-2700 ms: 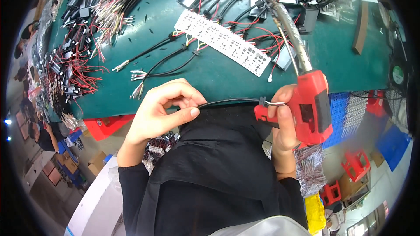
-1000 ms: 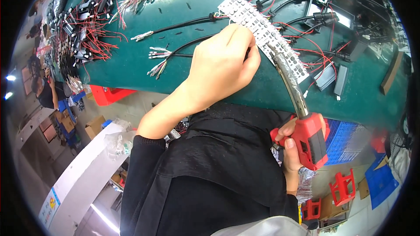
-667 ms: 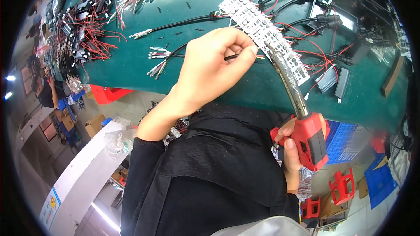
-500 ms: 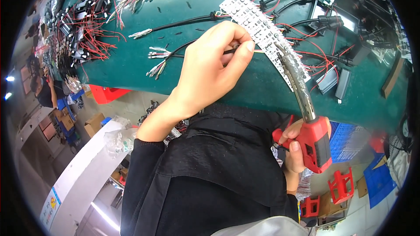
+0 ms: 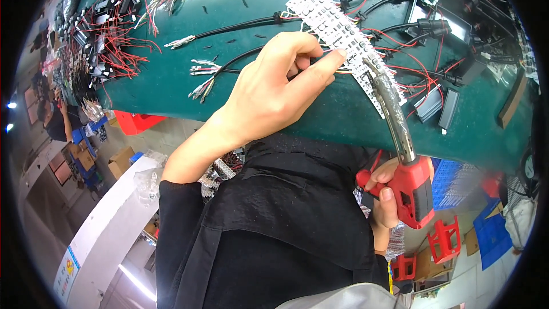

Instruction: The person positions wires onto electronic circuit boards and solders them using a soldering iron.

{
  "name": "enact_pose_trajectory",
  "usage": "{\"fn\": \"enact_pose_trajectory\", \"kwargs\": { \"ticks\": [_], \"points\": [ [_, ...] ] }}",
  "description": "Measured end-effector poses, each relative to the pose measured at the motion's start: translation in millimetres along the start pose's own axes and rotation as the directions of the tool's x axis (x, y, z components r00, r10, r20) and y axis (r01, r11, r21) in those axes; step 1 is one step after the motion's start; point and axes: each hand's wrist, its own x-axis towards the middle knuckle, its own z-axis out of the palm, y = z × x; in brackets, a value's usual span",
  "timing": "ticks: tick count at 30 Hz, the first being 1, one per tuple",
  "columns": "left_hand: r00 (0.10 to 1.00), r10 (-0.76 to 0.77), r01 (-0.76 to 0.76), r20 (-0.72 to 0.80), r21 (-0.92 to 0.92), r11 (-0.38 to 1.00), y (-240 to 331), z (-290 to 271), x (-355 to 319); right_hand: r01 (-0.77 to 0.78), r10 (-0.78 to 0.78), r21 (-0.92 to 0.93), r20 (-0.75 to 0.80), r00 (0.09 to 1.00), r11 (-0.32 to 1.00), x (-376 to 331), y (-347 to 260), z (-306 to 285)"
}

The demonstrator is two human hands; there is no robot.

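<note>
The white LED module strip (image 5: 343,34) lies slantwise on the green surface (image 5: 274,0), and we pinch a thin wire at its edge with our left hand (image 5: 274,88), thumb and forefinger closed, steadying it for the tool. Our right hand (image 5: 386,194) is clenched on the red heat gun (image 5: 409,183), its metal nozzle aimed at that spot, though contact is hard to judge. Black cables (image 5: 240,23) and red-wired connectors (image 5: 114,51) crowd around.
</note>
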Motion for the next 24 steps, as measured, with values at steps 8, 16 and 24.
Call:
{"fn": "enact_pose_trajectory", "kwargs": {
  "ticks": [8,16,24],
  "points": [
    [0.997,0.075,-0.074,0.009,-0.047,0.996,-8.1,-3.8,2.2,-0.001,0.001,0.002,0.031,1.0,1.0,-0.9,1.6,0.5],
    [0.999,0.019,-0.019,-0.026,0.001,1.0,-8.6,0.1,1.4,-0.051,0.053,-0.023,0.081,0.995,0.998,2.5,1.2,4.0],
    [1.0,-0.002,0.001,-0.01,-0.064,0.998,-10.6,-3.5,1.4,-0.057,0.06,-0.049,0.067,0.996,0.997,3.7,1.6,6.1]
  ]
}}
